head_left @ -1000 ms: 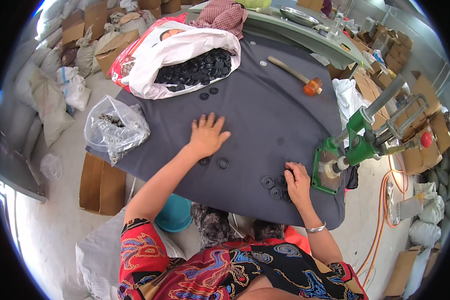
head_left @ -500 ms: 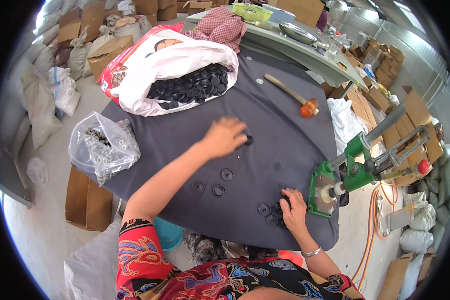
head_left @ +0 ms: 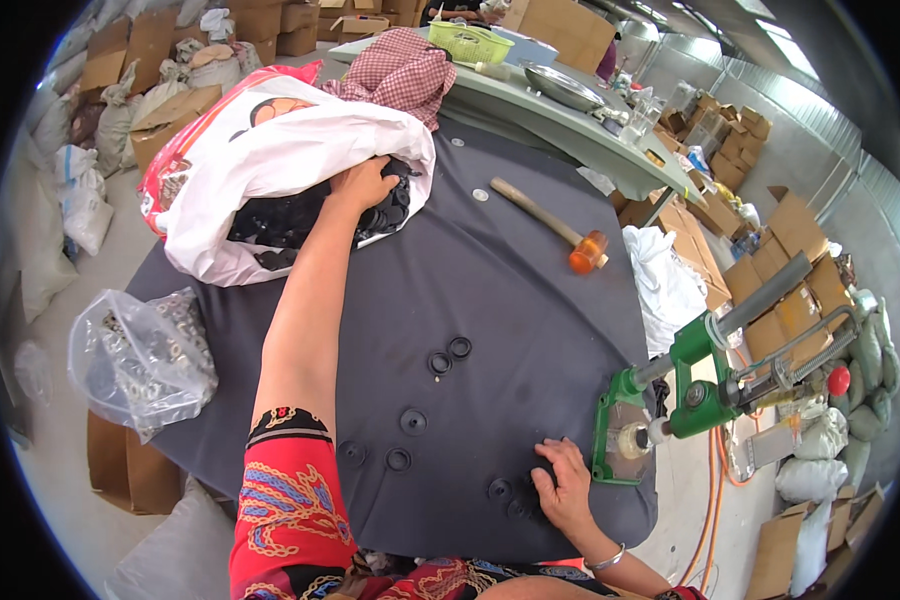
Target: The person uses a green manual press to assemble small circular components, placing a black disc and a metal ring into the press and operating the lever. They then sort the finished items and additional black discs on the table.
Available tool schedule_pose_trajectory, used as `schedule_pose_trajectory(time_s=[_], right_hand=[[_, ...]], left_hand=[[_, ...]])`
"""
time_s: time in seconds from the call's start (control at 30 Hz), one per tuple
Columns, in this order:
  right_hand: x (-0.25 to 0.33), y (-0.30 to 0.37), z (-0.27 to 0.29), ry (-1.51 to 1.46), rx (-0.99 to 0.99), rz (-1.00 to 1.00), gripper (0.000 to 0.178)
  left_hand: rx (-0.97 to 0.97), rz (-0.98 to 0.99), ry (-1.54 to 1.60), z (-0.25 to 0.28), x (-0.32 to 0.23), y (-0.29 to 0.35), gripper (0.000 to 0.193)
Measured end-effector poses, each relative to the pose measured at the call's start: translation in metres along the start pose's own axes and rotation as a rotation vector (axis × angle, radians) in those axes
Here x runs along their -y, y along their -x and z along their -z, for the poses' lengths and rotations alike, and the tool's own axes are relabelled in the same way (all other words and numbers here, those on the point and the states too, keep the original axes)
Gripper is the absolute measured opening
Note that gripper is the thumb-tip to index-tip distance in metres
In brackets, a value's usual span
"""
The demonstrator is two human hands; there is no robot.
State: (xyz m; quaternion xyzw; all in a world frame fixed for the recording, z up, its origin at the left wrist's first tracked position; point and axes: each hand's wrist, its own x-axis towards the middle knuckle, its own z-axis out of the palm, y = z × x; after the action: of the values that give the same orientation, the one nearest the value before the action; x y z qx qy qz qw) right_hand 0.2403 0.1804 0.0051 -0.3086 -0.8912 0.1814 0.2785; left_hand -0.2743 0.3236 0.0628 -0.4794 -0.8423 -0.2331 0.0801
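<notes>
My left hand (head_left: 363, 186) reaches into the mouth of a white and red sack (head_left: 300, 140), down among many black ridged plastic discs (head_left: 270, 222); its fingertips are hidden there. My right hand (head_left: 566, 482) lies on the dark cloth near the table's front right, fingers stretched out and apart. Black discs (head_left: 500, 489) lie beside and partly under it. In the middle of the table are two more black rings (head_left: 440, 362), close together. Nearer me and to the left lie a few loose discs (head_left: 413, 421).
A green hand press (head_left: 692, 405) stands at the right edge. Farther back lies a mallet (head_left: 588, 252) with an orange head. At left sits a clear bag of small metal parts (head_left: 150, 360). Behind is a table (head_left: 530, 110) with a green basket (head_left: 470, 42).
My left hand has gone from the middle of the table up and left into the sack. Two rings now show where it was. My right hand stays by the discs; the view has shifted.
</notes>
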Motion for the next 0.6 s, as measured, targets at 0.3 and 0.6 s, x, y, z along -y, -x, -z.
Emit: schedule_pose_trajectory(time_s=[0.3,0.6], right_hand=[[0.001,0.001,0.001,-0.003,0.013,-0.019,0.029],[-0.002,0.001,-0.003,0.01,-0.043,0.032,0.029]], left_hand=[[0.221,0.048,-0.033,-0.006,-0.008,-0.017,0.064],[0.304,-0.09,0.107,0.027,0.005,0.064,0.05]])
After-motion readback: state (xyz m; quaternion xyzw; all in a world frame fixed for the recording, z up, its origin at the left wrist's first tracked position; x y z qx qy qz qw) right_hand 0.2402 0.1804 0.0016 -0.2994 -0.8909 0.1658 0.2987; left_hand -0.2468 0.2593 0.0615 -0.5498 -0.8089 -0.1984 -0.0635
